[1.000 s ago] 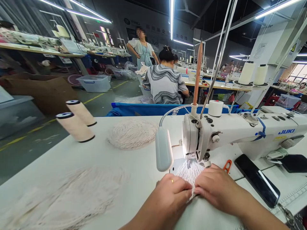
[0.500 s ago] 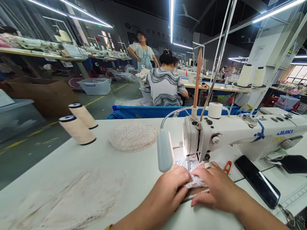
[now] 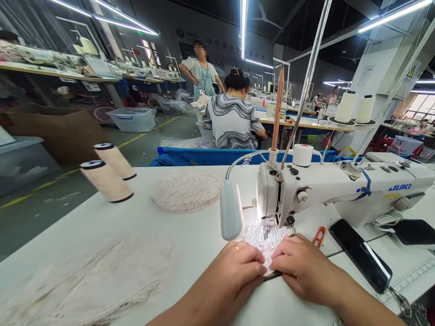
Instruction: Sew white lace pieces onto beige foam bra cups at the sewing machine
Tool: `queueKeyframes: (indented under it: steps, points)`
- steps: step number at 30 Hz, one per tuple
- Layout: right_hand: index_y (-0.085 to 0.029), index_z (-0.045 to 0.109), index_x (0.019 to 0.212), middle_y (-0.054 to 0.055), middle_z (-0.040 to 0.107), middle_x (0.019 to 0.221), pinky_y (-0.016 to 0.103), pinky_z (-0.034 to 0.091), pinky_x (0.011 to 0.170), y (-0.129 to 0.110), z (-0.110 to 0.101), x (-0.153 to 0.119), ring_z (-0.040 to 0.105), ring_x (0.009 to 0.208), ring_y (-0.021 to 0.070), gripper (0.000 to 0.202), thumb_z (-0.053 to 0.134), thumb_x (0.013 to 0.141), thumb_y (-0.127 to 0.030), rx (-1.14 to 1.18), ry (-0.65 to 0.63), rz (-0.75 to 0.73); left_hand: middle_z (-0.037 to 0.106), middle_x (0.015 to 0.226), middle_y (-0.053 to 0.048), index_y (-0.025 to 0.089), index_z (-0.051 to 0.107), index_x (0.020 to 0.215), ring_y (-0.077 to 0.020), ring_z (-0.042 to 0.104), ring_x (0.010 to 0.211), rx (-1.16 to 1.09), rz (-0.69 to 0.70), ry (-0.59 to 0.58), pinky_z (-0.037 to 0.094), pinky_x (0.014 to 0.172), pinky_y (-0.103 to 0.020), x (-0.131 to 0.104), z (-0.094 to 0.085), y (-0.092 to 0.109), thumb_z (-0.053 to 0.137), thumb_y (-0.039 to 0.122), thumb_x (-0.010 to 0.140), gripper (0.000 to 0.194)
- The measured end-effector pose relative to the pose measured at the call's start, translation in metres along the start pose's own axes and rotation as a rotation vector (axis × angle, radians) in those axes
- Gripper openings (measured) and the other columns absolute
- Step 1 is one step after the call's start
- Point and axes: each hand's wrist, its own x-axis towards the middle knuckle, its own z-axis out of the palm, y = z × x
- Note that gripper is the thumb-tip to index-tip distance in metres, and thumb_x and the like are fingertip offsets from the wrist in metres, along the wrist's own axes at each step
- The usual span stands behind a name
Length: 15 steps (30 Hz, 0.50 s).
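White lace fabric (image 3: pixel 263 240) lies spread under the presser foot of a white sewing machine (image 3: pixel 326 185), lit by the small lamp (image 3: pixel 231 210) beside the needle. My left hand (image 3: pixel 234 269) is closed on the near left edge of the lace, fingertips pinched together. Opposite it, my right hand (image 3: pixel 302 269) grips the near right edge with bent fingers. A narrow dark strip shows at the fabric's near end, between and below the fingertips. Parts of the lace under both hands are hidden.
Left on the table lie an oval lace piece (image 3: pixel 186 191) and a larger lace pile (image 3: pixel 102 276). Two thread cones (image 3: pixel 107 181) stand behind them. To the right are orange thread snips (image 3: pixel 318 237) and a phone (image 3: pixel 360 256). Beyond the table, a co-worker (image 3: pixel 233 117) sits.
Both hands have drawn back from the needle toward me, so more lace shows flat under the foot. The brown piece seen between my hands is now mostly out of sight.
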Motion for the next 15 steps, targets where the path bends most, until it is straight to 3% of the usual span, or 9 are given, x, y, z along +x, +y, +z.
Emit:
queueKeyframes:
  steps: [5, 11, 15]
  points:
    - [-0.023, 0.070, 0.097, 0.001, 0.074, 0.104, 0.033, 0.043, 0.084, -0.005, -0.005, -0.002, 0.059, 0.092, 0.0210, 0.026, 0.063, 0.085, -0.001, -0.051, -0.020, 0.031, 0.076, 0.091, -0.001, 0.026, 0.073, 0.099, -0.0201, 0.067, 0.079, 0.125, 0.054, 0.011, 0.048, 0.077, -0.037, -0.006, 0.004, 0.003, 0.047, 0.010, 0.105, 0.031]
    - [-0.023, 0.070, 0.101, 0.003, 0.074, 0.111, 0.036, 0.045, 0.086, -0.005, -0.002, -0.001, 0.059, 0.094, 0.0233, 0.021, 0.063, 0.091, -0.006, -0.099, -0.027, 0.081, 0.077, 0.095, -0.002, 0.025, 0.072, 0.097, -0.0209, 0.065, 0.077, 0.182, 0.040, 0.158, 0.043, 0.074, -0.040, -0.013, 0.023, -0.011, 0.043, 0.010, 0.103, 0.033]
    - [-0.023, 0.070, 0.105, 0.004, 0.075, 0.115, 0.039, 0.045, 0.088, 0.000, 0.004, 0.001, 0.060, 0.097, 0.0246, 0.023, 0.063, 0.091, -0.006, -0.111, -0.020, 0.107, 0.077, 0.093, -0.002, 0.026, 0.072, 0.096, -0.0209, 0.068, 0.080, 0.191, 0.010, 0.142, 0.045, 0.076, -0.039, -0.013, 0.025, -0.015, 0.045, 0.006, 0.098, 0.033]
